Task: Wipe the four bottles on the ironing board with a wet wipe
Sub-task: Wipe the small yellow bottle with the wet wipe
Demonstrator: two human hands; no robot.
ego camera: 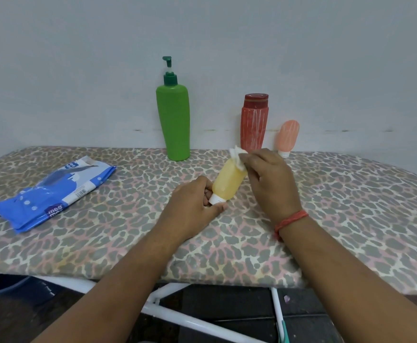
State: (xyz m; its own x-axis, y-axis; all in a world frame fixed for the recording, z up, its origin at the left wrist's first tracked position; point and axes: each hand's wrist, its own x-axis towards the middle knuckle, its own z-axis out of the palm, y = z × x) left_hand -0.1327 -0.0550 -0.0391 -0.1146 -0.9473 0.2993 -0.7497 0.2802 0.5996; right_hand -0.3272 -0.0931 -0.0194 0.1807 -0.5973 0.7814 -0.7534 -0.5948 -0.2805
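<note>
The fingers of the right hand (268, 180) pinch a crumpled white wet wipe (237, 157) against the upper end of a small yellow bottle (228, 180). The left hand (195, 206) curls round the bottle's white cap (216, 199) at the lower end, thumb alongside it, so the bottle lies tilted between the two hands just above the leopard-print ironing board (351, 206) — whether it touches the cover cannot be told. A red thread band (290, 220) circles the right wrist.

Behind the hands, along the pale wall (78, 70), three more bottles stand upright at the back edge of the board: a tall green pump bottle (174, 122) to the left, a red bottle (254, 122) with a dark red lid in the middle, and just right of it a small peach bottle (288, 137) standing on its white cap.

Well apart on the left of the board lies a blue wet-wipe pack (54, 194) — flat, its flap turned toward the wall. The board's white metal frame (190, 318) shows below the near edge.
</note>
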